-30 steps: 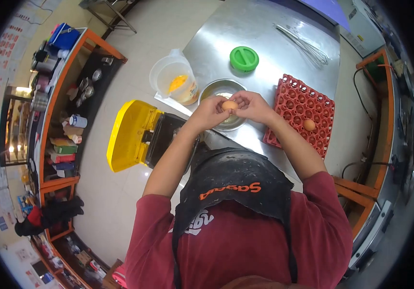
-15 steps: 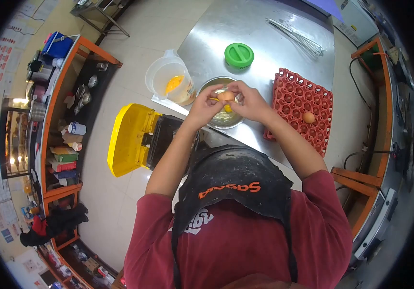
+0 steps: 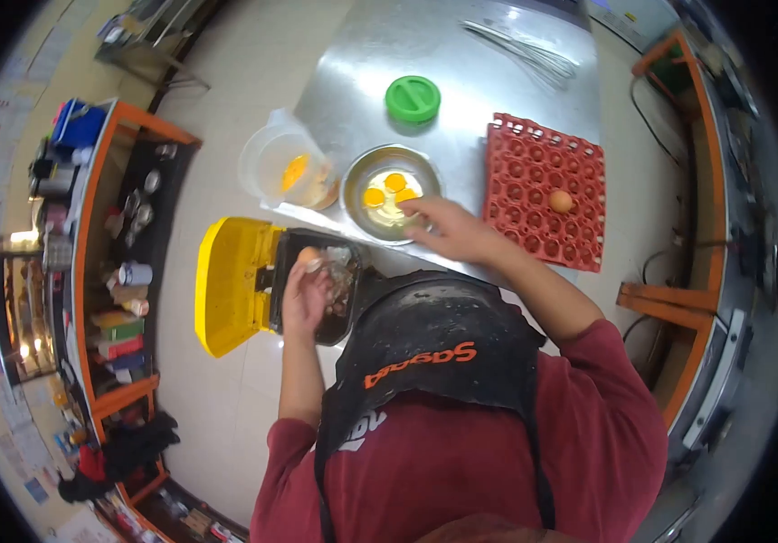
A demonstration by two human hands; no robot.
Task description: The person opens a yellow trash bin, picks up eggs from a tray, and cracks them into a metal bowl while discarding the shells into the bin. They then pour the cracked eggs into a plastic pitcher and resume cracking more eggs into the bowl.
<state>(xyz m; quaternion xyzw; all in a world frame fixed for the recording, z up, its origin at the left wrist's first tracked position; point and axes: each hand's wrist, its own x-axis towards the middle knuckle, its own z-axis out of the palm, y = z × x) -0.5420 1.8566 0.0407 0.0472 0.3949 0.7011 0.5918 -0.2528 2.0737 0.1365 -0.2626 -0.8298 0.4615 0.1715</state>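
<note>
Over the open black bin (image 3: 346, 328), my left hand (image 3: 306, 297) has its fingers closed on a brown eggshell (image 3: 309, 256). My right hand (image 3: 450, 232) is at the near right side of a metal bowl (image 3: 355, 174), fingers apart and nothing visible in them. Inside the bowl lie three egg yolks (image 3: 395, 182) in clear egg white. To the right, one whole brown egg (image 3: 560, 201) sits in a red egg tray (image 3: 534, 163). A translucent plastic jug (image 3: 258, 167) with yellow-orange contents stands left of the bowl.
A green round lid (image 3: 412, 100) and a whisk (image 3: 525, 50) lie on the steel table (image 3: 353, 68). The bin's yellow lid (image 3: 224, 285) is tipped up to the left. Shelves with orange frames (image 3: 99, 213) line the left side; more stand at right.
Both hands were together over the bowl with the egg. The left hand has moved down and left to the bin with the shell; the right has let go and shifted toward the bowl's near right edge.
</note>
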